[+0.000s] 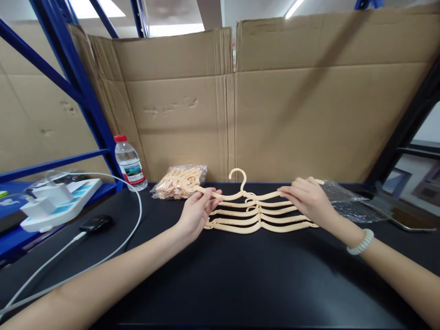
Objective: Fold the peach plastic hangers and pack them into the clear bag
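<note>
Head: pinched fingers (206,194) on hanger (243,194)

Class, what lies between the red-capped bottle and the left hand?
In the head view, a clear bag of hangers lies between the red-capped bottle and the left hand.

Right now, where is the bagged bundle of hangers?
In the head view, the bagged bundle of hangers lies on the black table, left of centre, just beyond the left hand and right of the water bottle.
</note>
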A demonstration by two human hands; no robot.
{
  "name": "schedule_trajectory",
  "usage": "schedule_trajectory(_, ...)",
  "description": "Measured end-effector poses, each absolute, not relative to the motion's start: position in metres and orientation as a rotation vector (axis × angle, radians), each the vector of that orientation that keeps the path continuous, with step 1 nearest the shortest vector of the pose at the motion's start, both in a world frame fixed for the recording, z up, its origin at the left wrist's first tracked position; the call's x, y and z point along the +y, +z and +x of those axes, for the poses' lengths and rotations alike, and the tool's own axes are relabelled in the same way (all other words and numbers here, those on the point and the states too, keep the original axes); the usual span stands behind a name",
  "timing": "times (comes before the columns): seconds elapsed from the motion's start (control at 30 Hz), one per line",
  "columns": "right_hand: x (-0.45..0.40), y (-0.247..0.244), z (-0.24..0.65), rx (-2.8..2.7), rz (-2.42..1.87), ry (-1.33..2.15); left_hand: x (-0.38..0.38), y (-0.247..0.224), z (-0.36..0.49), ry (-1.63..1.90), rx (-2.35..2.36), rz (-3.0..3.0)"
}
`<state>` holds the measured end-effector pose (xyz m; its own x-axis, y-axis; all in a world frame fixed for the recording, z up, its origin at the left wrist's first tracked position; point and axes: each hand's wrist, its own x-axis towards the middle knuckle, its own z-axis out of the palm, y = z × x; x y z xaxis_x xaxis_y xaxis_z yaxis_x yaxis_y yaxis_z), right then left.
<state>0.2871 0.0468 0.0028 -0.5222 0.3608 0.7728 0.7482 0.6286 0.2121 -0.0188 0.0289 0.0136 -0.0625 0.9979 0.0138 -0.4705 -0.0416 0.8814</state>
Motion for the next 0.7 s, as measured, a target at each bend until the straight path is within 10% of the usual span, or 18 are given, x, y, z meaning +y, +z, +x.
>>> schedule_trajectory(0.3, 0.035, 0.003, 0.279, -1.922, -1.263, -0.734, 0.023, 0.01, -0.018, 1.387, 0.819, 0.972)
schedule_trajectory(0.7, 0.035, -0.021, 0.241, -1.001, -0.829, 0.727, 0.02, 0.005, -0.012, 1.346, 0.781, 0.94)
